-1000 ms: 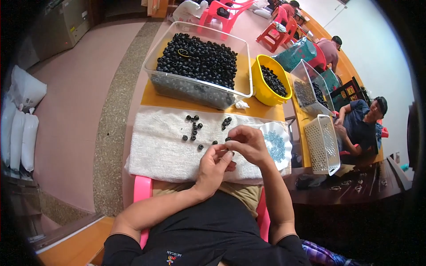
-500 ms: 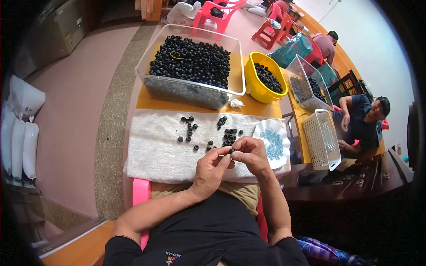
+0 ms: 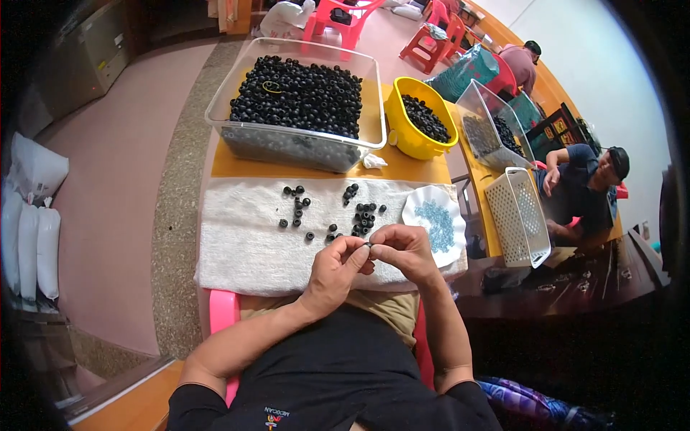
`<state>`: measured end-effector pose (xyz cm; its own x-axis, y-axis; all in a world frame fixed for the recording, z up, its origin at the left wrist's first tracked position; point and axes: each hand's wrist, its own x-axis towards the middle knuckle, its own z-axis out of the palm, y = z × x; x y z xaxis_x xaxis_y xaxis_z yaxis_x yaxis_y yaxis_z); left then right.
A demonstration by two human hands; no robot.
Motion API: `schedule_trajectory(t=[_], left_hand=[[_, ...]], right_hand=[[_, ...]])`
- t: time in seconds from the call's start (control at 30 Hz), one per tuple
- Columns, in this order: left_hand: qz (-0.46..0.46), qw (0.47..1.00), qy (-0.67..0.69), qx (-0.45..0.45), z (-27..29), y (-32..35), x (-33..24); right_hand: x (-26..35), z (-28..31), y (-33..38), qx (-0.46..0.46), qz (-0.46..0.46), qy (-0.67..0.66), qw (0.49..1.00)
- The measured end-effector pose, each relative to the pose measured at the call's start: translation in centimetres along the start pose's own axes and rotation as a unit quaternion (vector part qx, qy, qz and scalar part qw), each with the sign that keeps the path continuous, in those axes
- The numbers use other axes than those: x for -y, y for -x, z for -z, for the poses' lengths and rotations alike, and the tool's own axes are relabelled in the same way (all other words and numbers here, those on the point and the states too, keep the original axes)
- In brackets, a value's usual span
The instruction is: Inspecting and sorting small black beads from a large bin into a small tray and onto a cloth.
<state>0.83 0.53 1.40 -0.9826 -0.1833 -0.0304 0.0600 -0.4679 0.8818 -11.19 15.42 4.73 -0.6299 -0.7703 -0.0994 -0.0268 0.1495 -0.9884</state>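
Fingertips of my left hand [image 3: 332, 279] and my right hand [image 3: 407, 253] meet over the near part of a white towel [image 3: 241, 248]. Both hands pinch one small black bead [image 3: 369, 245], mostly covered by thumbs and fingers. Just beyond them lies a loose cluster of round black beads [image 3: 364, 220], some showing a hole. More of these beads are scattered to the left and farther back on the towel. Right of my right hand stands a white wavy-rimmed dish [image 3: 460, 243], with small clear blue pieces [image 3: 435, 224] in it.
Behind the towel stand a large clear bin [image 3: 295, 147] full of black beads and a yellow tub [image 3: 410, 138] with more. At the right are another clear bin [image 3: 496, 154], a white perforated basket [image 3: 516, 219] and a seated person [image 3: 586, 183].
The whole view has shifted slightly, so table things appear a little farther left. My hands stay pinched together, and the bead between them is more hidden by my fingers.
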Motion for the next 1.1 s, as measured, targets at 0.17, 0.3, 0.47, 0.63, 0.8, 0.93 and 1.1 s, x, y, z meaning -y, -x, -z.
schedule_trajectory(t=[0.17,0.3,0.47,0.63,0.8,0.93,1.1], left_hand=[[-0.009,1.000,0.000,-0.015,0.1,-0.1,0.2],[-0.018,0.999,-0.030,-0.013,0.0,-0.1,-0.1],[-0.031,0.999,-0.035,-0.018,0.0,-0.1,0.0],[-0.040,0.998,-0.029,-0.026,0.0,-0.1,0.1],[-0.056,0.996,-0.056,-0.047,0.2,-0.2,0.8],[-0.043,0.993,-0.031,-0.106,0.4,-0.5,0.7],[-0.053,0.987,0.042,-0.143,0.6,-0.8,0.4]], right_hand=[[0.0,-0.4,-0.2,0.003,0.037,-0.030,0.999],[-0.1,-0.9,-0.2,-0.008,0.055,-0.086,0.995],[-1.0,-1.3,-0.4,-0.022,0.086,-0.114,0.989],[-0.3,-1.8,-0.5,-0.017,0.102,-0.101,0.989],[0.4,-1.6,-0.9,-0.010,0.115,0.064,0.991],[1.2,-2.0,-1.5,0.010,0.158,0.180,0.971],[0.1,-1.9,-3.2,-0.058,0.123,0.168,0.976]])
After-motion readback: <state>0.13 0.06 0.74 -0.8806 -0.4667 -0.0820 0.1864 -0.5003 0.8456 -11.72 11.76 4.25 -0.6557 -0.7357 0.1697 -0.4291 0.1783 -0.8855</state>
